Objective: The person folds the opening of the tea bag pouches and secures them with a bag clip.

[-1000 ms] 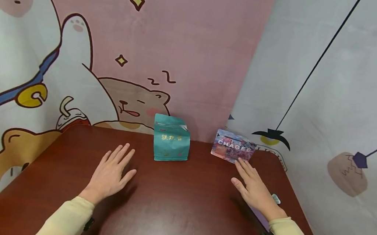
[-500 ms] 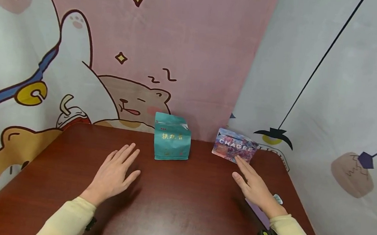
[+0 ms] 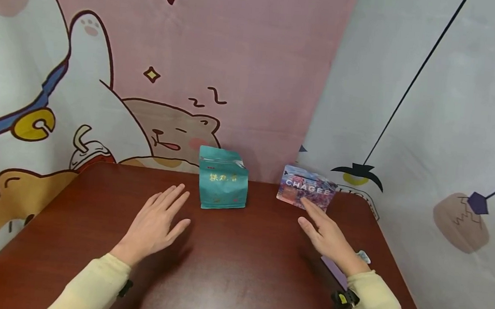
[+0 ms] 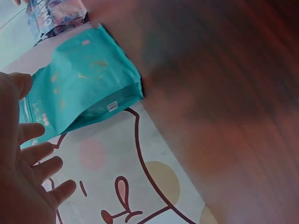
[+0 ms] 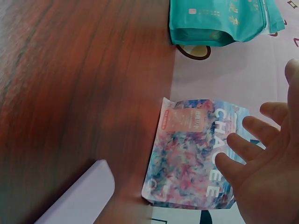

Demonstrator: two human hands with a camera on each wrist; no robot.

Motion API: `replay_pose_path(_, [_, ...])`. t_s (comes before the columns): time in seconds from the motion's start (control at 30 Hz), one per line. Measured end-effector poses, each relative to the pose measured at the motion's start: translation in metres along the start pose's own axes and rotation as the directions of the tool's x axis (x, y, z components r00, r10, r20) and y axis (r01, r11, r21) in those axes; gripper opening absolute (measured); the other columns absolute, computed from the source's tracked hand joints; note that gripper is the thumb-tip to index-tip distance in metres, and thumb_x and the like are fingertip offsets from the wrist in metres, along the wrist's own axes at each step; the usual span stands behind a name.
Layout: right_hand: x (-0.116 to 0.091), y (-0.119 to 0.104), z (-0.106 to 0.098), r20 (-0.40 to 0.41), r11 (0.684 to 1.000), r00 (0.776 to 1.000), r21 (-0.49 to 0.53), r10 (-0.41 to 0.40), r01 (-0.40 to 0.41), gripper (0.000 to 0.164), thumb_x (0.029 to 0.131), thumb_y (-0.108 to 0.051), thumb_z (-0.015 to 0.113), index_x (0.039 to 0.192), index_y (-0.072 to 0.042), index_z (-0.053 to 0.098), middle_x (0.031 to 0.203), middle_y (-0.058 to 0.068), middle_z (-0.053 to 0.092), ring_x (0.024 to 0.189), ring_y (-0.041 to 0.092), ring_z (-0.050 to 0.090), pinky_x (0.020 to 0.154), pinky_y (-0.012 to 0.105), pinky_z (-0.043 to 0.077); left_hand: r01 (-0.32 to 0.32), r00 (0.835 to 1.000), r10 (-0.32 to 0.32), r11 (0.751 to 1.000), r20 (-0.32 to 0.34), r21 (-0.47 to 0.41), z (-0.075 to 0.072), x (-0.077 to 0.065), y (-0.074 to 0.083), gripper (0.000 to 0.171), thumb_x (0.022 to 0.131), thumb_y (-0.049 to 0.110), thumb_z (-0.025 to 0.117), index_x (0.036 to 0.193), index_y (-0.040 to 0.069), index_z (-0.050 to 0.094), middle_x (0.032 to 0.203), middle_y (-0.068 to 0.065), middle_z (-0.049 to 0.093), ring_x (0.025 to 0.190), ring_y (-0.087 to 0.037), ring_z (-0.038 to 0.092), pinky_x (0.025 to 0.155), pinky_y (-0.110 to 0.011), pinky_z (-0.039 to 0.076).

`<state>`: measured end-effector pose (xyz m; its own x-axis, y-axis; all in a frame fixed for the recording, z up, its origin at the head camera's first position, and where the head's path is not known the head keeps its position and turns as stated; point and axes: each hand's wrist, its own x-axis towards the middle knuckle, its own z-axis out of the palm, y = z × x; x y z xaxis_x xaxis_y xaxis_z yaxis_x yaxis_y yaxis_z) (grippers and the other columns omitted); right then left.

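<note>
1. The teal pouch [image 3: 223, 178] stands upright near the far edge of the bench [image 3: 231, 255], its printed front with gold characters facing the person. It is the landmark for the places below.
2. To the right of the teal pouch, with a stretch of bench between, is the CHAGEE pouch [image 3: 299, 185], a pink, blue and purple packet with white lettering. It is the lower of the two, and its top edge slopes down away from the teal pouch.
3. The left hand [image 3: 152, 222] is in front and to the left of the teal pouch, palm downward and raised over the bench. Its fingers are extended and slightly spread, thumb apart, grasping nothing. In the head view a gap shows between its fingertips and the teal pouch.
4. The right hand [image 3: 328, 236] is in front and to the right of the teal pouch, nearest the CHAGEE pouch. Its fingers are released too, grasping nothing; they overlap the printed face in the right wrist view, and contact cannot be told.
5. Farther right and nearer the person than the teal pouch, a purple object [image 3: 334, 273] lies partly hidden under the right forearm. A small pale item [image 3: 363, 256] shows just beyond that wrist.
6. Behind the teal pouch hangs a pink and grey backdrop [image 3: 255, 53] with cartoon animals.
</note>
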<state>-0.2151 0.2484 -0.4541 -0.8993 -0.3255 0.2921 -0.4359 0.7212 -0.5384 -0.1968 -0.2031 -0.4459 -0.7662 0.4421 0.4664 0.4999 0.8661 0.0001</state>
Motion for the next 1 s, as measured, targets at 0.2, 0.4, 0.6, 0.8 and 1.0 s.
replay_pose_path(0.2, [0.008, -0.006, -0.003, -0.029, 1.0, 1.0, 0.022, -0.005, 0.006, 0.058, 0.107, -0.028, 0.055, 0.158, -0.004, 0.04, 0.161, 0.023, 0.039, 0.148, 0.046, 0.036, 0.115, 0.067, 0.03, -0.018, 0.999, 0.017, 1.0, -0.037, -0.018, -0.004, 0.014, 0.003, 0.071, 0.096, 0.043, 0.066, 0.152, 0.002, 0.05, 0.16, -0.019, 0.043, 0.146, -0.038, 0.042, 0.114, -0.057, 0.036])
replay_pose_path(0.4, [0.013, -0.011, -0.001, -0.027, 0.999, 1.0, 0.038, -0.007, 0.008, 0.058, 0.107, -0.027, 0.056, 0.158, -0.003, 0.04, 0.161, 0.023, 0.039, 0.148, 0.046, 0.037, 0.115, 0.066, 0.03, -0.038, 0.998, 0.036, 0.999, -0.052, -0.033, -0.004, 0.024, 0.007, 0.07, 0.096, 0.041, 0.066, 0.151, 0.001, 0.05, 0.16, -0.019, 0.043, 0.146, -0.038, 0.042, 0.114, -0.057, 0.036])
replay_pose_path(0.6, [0.017, -0.013, 0.004, -0.04, 0.998, 0.999, 0.063, -0.016, 0.019, 0.058, 0.107, -0.025, 0.057, 0.157, -0.001, 0.041, 0.161, 0.022, 0.04, 0.148, 0.045, 0.037, 0.115, 0.066, 0.03, -0.078, 0.994, 0.075, 0.996, -0.078, -0.038, -0.003, 0.036, 0.011, 0.07, 0.095, 0.039, 0.069, 0.15, 0.0, 0.051, 0.157, -0.02, 0.046, 0.145, -0.039, 0.044, 0.113, -0.057, 0.037])
replay_pose_path(0.8, [0.022, -0.015, 0.007, -0.041, 0.995, 0.999, 0.095, -0.033, 0.037, 0.058, 0.107, -0.023, 0.056, 0.158, -0.002, 0.04, 0.16, 0.022, 0.041, 0.147, 0.044, 0.038, 0.115, 0.065, 0.031, -0.122, 0.987, 0.116, 0.992, -0.108, -0.042, -0.003, 0.047, 0.014, 0.069, 0.095, 0.038, 0.071, 0.149, -0.001, 0.053, 0.157, -0.021, 0.046, 0.143, -0.04, 0.045, 0.113, -0.056, 0.038])
replay_pose_path(1.0, [0.028, -0.02, 0.01, -0.038, 0.994, 0.999, 0.1, -0.028, 0.032, 0.058, 0.107, -0.027, 0.057, 0.158, -0.005, 0.041, 0.161, 0.019, 0.041, 0.148, 0.041, 0.039, 0.115, 0.064, 0.033, -0.136, 0.985, 0.131, 0.99, -0.116, -0.037, -0.005, 0.057, 0.017, 0.067, 0.095, 0.038, 0.07, 0.148, 0.0, 0.054, 0.157, -0.02, 0.047, 0.142, -0.041, 0.046, 0.113, -0.056, 0.038])
